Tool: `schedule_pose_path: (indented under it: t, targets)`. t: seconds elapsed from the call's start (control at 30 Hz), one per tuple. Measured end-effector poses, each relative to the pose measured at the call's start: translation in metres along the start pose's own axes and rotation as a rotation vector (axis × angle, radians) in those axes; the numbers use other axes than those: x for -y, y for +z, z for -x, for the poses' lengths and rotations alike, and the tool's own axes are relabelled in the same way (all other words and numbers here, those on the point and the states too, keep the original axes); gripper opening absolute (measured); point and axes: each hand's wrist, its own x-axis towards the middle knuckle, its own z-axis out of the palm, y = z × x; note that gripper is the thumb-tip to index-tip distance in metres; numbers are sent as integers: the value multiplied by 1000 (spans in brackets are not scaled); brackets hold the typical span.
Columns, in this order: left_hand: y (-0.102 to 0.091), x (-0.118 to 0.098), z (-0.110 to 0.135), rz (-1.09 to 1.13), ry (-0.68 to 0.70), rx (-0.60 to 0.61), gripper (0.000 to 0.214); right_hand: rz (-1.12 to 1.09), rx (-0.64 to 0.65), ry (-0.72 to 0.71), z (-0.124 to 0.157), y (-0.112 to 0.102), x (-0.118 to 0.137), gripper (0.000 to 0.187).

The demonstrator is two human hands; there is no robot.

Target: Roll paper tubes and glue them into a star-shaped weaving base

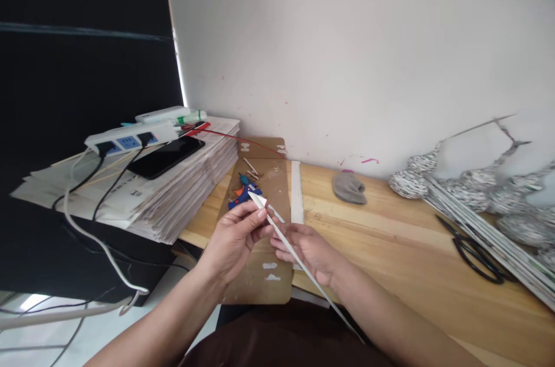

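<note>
A long, narrow white paper strip (299, 257) runs slanting from a pointed, folded-looking tip down toward my lap. My left hand (236, 237) pinches it just below the tip between thumb and fingers. Lower down, my right hand (310, 248) has its fingers loosely curled about the strip, partly behind it. Beneath both hands lies a brown board (260, 289) with whitish smears. On that board, just beyond my left fingers, rests a blue glue gun (238, 198), partly hidden by the paper tip.
At left, a phone (169, 156) and a power strip (130, 140) with cables lie on a paper stack (191, 205). A grey cloth piece (349, 189), black scissors (474, 257), paper rods (489, 237) and woven paper shapes (410, 182) occupy the wooden table (368, 251).
</note>
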Motion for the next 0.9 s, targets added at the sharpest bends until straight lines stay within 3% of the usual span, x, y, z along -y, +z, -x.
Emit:
schedule_pose_path:
  t: [0.13,0.3,0.47,0.53,0.63,0.73,0.8,0.9]
  targets:
    - [-3,-2,4,-3,-2,-30,16,52,33,-45,7,0,5,36]
    - [-16,0,9,10,-10,-91,20,86,-75,-52,24,-12,9,39]
    - [-21,1,11,17,-10,-105,19,151,-25,-74,13,-3,-4,40]
    - [-23,-3,14,22,1,-127,20,319,31,-133,6,1,-11,42]
    - [-28,-11,21,15,25,-156,20,723,231,-331,2,0,-16,46]
    - [-32,-15,29,25,31,-175,21,1279,434,-599,4,-6,-18,71]
    - [-34,-16,32,40,28,-194,21,1554,480,-670,4,-9,-24,94]
    - [-35,-14,35,47,24,-205,19,1713,446,-723,2,-8,-37,97]
